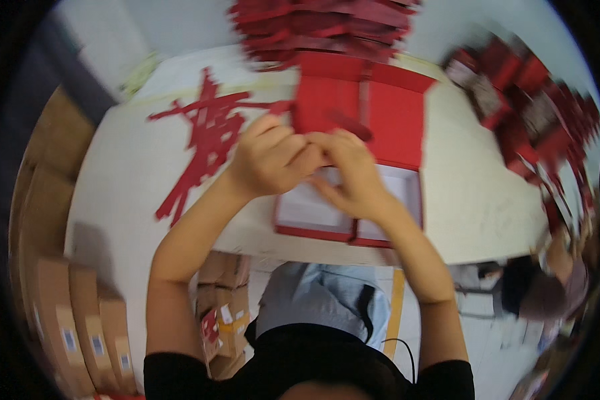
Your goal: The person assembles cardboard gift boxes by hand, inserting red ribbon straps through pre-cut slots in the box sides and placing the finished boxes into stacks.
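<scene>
An open red box [397, 120] stands on the table in front of me, its lid raised at the back and its white inside [403, 187] showing. Over its left half my two hands meet. My left hand [270, 157] is closed in a fist-like grip, and my right hand [357, 170] pinches beside it. Both are on a dark red ribbon [352, 125], whose loose end sticks out, blurred, above the right fingers. The part between the fingers is hidden. A ribbon band [365, 97] also runs down the inside of the lid.
Loose red ribbon strips [210, 137] lie in a heap at left. Red folded pieces [323, 27] are stacked at the back. More red boxes [513, 93] stand at far right, near another person [557, 290]. Brown cartons [70, 327] stand at lower left.
</scene>
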`<state>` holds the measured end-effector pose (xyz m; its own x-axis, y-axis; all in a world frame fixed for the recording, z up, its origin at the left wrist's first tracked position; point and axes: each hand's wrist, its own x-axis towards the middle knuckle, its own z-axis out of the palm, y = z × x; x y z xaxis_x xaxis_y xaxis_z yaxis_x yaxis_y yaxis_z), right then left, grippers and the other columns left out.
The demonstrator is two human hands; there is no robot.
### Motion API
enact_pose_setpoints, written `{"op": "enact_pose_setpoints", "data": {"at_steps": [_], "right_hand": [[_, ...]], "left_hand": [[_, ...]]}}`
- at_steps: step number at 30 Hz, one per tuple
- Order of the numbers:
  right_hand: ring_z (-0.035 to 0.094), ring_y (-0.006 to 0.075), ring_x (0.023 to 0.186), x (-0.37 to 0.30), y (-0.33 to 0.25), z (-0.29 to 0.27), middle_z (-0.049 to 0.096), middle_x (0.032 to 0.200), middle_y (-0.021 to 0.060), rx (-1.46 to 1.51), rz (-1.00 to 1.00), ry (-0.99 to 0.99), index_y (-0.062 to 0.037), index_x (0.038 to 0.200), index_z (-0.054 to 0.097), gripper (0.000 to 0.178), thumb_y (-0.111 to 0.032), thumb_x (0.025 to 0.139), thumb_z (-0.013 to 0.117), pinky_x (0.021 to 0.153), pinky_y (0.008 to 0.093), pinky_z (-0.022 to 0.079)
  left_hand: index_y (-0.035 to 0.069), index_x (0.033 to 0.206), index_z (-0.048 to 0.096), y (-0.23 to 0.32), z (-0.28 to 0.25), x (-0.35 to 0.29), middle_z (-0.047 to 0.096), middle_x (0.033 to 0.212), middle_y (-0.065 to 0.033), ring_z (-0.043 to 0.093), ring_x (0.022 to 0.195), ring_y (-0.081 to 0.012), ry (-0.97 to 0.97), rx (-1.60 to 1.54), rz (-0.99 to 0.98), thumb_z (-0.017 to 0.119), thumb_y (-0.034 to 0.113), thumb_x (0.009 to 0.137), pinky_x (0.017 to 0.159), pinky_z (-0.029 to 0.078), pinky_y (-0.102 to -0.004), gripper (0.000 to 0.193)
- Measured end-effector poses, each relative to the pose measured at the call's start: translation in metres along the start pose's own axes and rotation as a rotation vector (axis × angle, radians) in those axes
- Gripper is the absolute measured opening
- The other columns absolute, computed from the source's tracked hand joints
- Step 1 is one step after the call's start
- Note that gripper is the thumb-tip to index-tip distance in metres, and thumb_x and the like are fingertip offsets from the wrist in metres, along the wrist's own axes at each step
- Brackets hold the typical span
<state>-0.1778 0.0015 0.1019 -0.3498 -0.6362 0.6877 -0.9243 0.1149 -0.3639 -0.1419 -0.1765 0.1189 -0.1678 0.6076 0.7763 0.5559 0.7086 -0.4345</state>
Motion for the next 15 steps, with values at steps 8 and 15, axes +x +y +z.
{"op": "enact_pose_setpoints", "data": {"at_steps": [8,15], "right_hand": [[0.059,0.0272,0.060,-0.006,0.000,0.008,0.059,0.071,0.0114,-0.279,0.015,0.084,-0.0052,0.087,0.059,0.013,-0.006,0.076,0.065,0.053,0.0340,0.046],[0.047,0.0159,0.049,-0.043,-0.056,-0.036,0.055,0.063,0.0098,-0.313,0.154,0.427,0.0027,0.085,0.060,0.011,0.009,0.076,0.059,0.045,0.0240,0.036]], "left_hand": [[0.011,0.065,0.047,-0.042,-0.006,-0.126,0.047,0.056,-0.0031,0.050,0.051,-0.0206,-0.321,0.270,-0.301,0.065,0.028,0.078,0.052,0.037,-0.0324,0.028],[0.008,0.094,0.055,-0.057,-0.037,-0.163,0.057,0.100,-0.0132,0.052,0.098,-0.0315,-0.459,0.567,-0.829,0.061,0.017,0.078,0.079,0.040,-0.0440,0.020]]}}
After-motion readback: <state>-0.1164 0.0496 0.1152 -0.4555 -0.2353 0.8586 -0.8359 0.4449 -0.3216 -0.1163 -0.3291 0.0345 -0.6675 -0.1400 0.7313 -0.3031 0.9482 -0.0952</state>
